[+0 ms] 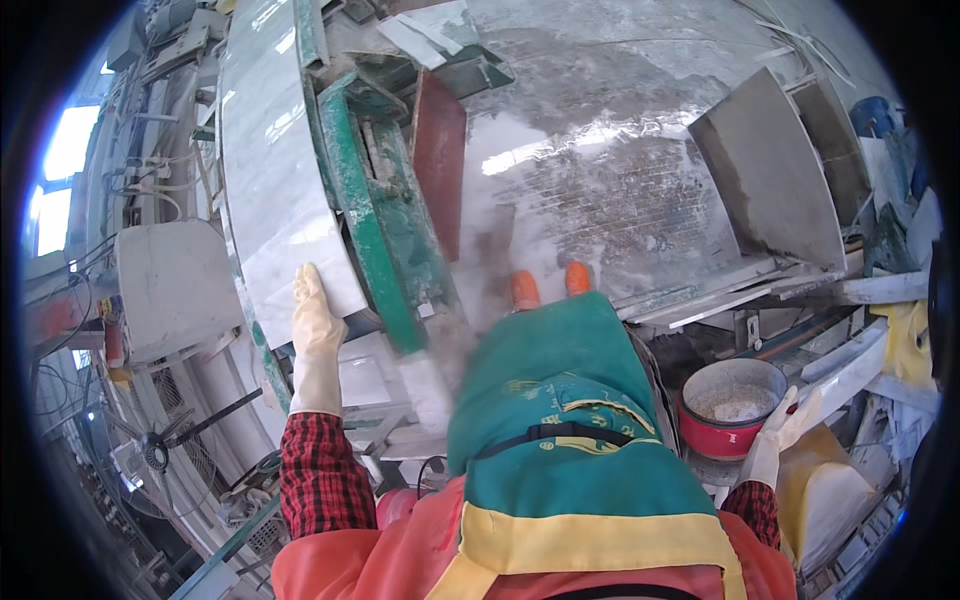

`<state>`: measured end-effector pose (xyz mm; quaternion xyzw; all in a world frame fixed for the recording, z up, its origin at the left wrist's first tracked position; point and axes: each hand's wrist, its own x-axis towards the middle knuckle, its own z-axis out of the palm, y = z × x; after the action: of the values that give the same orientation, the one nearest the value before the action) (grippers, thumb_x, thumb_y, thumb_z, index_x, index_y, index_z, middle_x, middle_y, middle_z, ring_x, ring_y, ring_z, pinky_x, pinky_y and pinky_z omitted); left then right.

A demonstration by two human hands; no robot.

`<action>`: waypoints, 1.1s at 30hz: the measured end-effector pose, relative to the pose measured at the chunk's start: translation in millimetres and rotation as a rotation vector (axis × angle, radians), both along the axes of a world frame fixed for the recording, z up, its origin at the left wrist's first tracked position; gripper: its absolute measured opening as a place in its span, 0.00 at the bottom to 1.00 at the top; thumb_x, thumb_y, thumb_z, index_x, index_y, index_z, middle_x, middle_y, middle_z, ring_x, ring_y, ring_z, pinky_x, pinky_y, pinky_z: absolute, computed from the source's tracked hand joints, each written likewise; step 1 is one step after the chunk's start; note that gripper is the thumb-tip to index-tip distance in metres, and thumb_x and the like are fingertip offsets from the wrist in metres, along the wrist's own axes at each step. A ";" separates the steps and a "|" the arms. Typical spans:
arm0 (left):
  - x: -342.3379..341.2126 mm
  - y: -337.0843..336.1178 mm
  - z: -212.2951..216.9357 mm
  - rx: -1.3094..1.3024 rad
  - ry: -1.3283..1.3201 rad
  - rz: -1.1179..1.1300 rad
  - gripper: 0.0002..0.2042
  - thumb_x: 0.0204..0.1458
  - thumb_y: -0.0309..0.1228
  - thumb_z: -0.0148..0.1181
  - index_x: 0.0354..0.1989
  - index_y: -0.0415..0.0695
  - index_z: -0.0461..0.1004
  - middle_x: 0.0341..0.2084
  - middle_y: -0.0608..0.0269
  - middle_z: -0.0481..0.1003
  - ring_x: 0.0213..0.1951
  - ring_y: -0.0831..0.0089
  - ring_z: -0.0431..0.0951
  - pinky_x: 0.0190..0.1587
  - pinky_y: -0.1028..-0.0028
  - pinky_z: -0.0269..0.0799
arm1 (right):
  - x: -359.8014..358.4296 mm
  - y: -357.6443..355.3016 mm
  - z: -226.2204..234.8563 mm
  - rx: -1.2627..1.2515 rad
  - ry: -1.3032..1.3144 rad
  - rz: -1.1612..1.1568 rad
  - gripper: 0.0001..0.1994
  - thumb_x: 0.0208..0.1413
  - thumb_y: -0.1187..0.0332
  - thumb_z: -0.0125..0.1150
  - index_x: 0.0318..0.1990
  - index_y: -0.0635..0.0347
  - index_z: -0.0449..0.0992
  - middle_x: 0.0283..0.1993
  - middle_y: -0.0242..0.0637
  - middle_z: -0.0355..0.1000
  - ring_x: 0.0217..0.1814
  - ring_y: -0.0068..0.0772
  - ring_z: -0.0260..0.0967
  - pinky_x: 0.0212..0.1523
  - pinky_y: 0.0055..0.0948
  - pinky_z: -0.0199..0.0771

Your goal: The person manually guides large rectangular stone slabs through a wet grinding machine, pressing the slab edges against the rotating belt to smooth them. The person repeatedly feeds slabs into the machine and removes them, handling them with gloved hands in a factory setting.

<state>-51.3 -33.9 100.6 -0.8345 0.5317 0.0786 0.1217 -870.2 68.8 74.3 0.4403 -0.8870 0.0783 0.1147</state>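
Observation:
My left hand (317,318), in a cream rubber glove, lies on the near end of a long glossy white stone slab (277,180). Its fingers are stretched out along the surface, holding nothing. Off to the right, my right hand (776,436) wears a matching glove and hangs beside a red bucket (718,437) with a pale inside. That hand's fingers are spread, with a small dark red spot between or on them that I cannot make out. Whether it touches the bucket's rim, I cannot tell.
The slab rests along a green metal machine frame (372,220), with a reddish-brown board (438,160) leaning beside it. Wet floor (600,150) spreads ahead. Large grey slabs (768,165) lean at the right; stone offcuts (850,370) lie piled nearer. A fan (155,450) stands at left.

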 end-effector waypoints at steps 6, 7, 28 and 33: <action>-7.4 -7.0 2.6 0.055 -0.009 0.067 0.45 0.44 0.14 0.52 0.75 0.41 0.42 0.75 0.44 0.45 0.75 0.54 0.47 0.75 0.69 0.47 | 4.0 4.6 0.4 -0.021 0.034 0.046 0.31 0.65 0.55 0.57 0.69 0.62 0.62 0.73 0.51 0.58 0.76 0.50 0.52 0.75 0.42 0.49; -7.1 -5.7 4.4 0.058 -0.003 0.070 0.46 0.43 0.15 0.53 0.75 0.40 0.43 0.75 0.45 0.46 0.75 0.55 0.47 0.75 0.70 0.46 | 4.3 6.8 0.1 -0.008 0.053 0.046 0.31 0.65 0.54 0.57 0.69 0.62 0.62 0.73 0.51 0.58 0.76 0.50 0.52 0.75 0.42 0.49; -3.2 -13.6 2.9 -0.012 -0.007 0.058 0.52 0.39 0.23 0.68 0.75 0.42 0.44 0.75 0.48 0.47 0.75 0.56 0.48 0.76 0.69 0.47 | 35.3 11.9 -1.1 -0.076 0.146 0.047 0.31 0.56 0.62 0.64 0.67 0.59 0.65 0.69 0.51 0.63 0.73 0.51 0.56 0.72 0.45 0.54; -6.6 -5.8 11.2 -0.095 0.011 0.041 0.48 0.40 0.21 0.68 0.73 0.41 0.50 0.73 0.48 0.52 0.74 0.55 0.53 0.74 0.68 0.53 | 42.6 16.4 -2.1 -0.091 0.154 0.052 0.31 0.56 0.64 0.64 0.67 0.59 0.64 0.69 0.51 0.62 0.73 0.52 0.56 0.72 0.45 0.54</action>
<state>-57.9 -39.7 111.8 -0.8497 0.5181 0.0603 0.0775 -827.6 85.2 72.2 0.4624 -0.8593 0.0872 0.2003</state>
